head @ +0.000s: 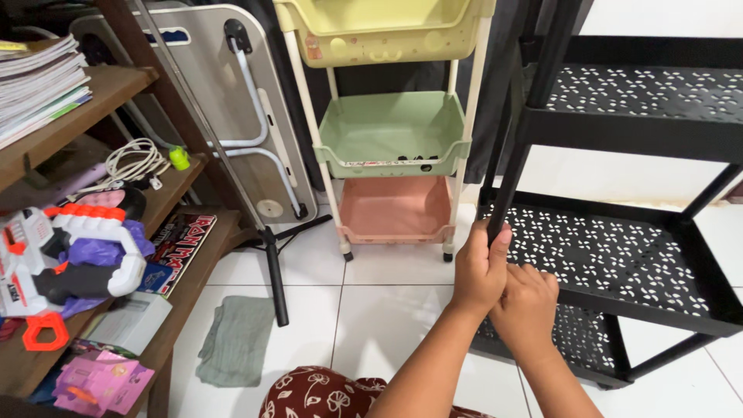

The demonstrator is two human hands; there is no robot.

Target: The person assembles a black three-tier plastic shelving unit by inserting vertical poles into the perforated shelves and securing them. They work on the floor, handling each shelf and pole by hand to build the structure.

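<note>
- Both hands are working on the front post [517, 147] of the black metal rack [619, 255], which is standing on the white tiled floor [387, 310] at the right of the view.
- Left hand [480, 271] is wrapping closed around the post just above the rack's middle shelf [611, 248], thumb pointing up along it.
- Right hand [526, 306] is curling shut just below and touching the left; it is probably gripping the same post or the shelf's front edge, though the left hand is hiding that spot.
- Judging by the grip, the step in hand is steadying or shifting the rack by its post; the next move is calling for a firm, even hold so the rack is not tipping.
- Beside it, a pastel cart [395, 139] is standing near, a grey cloth [236, 340] is lying well apart.
</note>
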